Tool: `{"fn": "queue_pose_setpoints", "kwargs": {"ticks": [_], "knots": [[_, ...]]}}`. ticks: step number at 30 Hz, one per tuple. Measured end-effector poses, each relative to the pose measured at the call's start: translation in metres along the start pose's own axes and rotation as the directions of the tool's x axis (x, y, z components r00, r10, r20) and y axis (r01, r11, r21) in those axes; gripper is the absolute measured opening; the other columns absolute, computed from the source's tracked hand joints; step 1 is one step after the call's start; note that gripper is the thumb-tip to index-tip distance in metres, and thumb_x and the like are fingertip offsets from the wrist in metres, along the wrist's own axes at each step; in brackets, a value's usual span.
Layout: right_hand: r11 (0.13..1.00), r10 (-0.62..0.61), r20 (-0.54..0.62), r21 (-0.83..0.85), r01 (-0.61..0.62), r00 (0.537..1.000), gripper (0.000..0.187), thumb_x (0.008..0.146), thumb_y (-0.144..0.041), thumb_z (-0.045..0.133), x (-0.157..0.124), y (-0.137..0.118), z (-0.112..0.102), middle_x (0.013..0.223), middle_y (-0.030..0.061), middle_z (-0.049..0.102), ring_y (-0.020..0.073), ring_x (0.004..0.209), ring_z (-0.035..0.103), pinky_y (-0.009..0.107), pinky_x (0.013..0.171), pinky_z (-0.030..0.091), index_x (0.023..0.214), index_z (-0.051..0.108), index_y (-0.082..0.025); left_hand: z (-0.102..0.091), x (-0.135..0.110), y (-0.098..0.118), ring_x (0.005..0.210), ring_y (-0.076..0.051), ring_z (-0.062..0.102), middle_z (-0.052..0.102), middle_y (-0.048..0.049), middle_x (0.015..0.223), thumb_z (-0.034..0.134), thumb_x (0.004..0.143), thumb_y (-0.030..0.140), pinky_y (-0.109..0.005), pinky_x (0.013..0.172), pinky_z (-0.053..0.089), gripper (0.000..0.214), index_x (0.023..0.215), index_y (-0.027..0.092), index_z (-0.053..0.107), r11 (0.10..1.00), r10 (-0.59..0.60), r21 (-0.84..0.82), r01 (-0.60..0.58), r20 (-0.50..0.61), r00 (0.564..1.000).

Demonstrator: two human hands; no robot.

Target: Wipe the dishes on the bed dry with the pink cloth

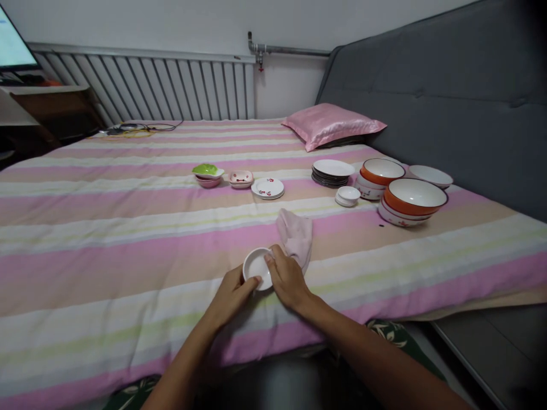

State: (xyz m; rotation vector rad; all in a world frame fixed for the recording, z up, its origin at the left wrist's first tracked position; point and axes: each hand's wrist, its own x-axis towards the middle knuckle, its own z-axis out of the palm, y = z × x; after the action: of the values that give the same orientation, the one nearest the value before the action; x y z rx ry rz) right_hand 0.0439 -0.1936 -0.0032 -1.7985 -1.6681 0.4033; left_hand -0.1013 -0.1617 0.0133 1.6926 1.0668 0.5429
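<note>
My left hand (pixel 233 296) grips the near rim of a small white dish (pixel 257 265), thumb on its edge. My right hand (pixel 287 277) holds the dish's right side and pins a pink cloth (pixel 296 236) that trails away from it over the striped bedspread (pixel 128 228). Both hands rest low on the bed near its front edge.
Further back stand a green dish on a pink bowl (pixel 207 174), a small pink dish (pixel 241 179), flowered saucers (pixel 268 187), stacked plates (pixel 332 172), small white dishes (pixel 347 196) and orange-and-white bowls (pixel 413 200). A pink pillow (pixel 332 123) lies by the grey headboard (pixel 448 97).
</note>
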Motion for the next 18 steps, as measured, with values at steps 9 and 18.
{"fn": "queue_pose_setpoints", "kwargs": {"ticks": [9,18], "knots": [[0.996,0.008,0.015,0.091,-0.009,1.0,0.021,0.094,-0.039,0.029,-0.003,-0.002,0.0,0.069,0.0002,0.056,0.0184,0.064,0.055,0.025,0.056,0.03,0.094,0.041,-0.021,0.016,-0.002,-0.003,0.059,-0.016,0.048,0.054,-0.0006,0.059,0.044,0.079,0.033,-0.024,0.055,0.037,0.024,0.067,0.015,0.055,0.998,0.017,-0.057,-0.027,-0.164,0.986],[0.968,-0.063,0.006,0.245,0.06,0.998,0.02,0.093,-0.029,0.023,-0.003,0.001,-0.002,0.064,-0.0022,0.05,0.0165,0.061,0.051,0.026,0.058,0.032,0.084,0.039,-0.023,0.015,-0.003,-0.003,0.052,-0.015,0.043,0.042,0.0023,0.046,0.043,0.077,0.032,-0.024,0.05,0.034,0.026,0.059,0.016,0.053,0.995,-0.044,-0.096,0.029,-0.163,0.986]]}}
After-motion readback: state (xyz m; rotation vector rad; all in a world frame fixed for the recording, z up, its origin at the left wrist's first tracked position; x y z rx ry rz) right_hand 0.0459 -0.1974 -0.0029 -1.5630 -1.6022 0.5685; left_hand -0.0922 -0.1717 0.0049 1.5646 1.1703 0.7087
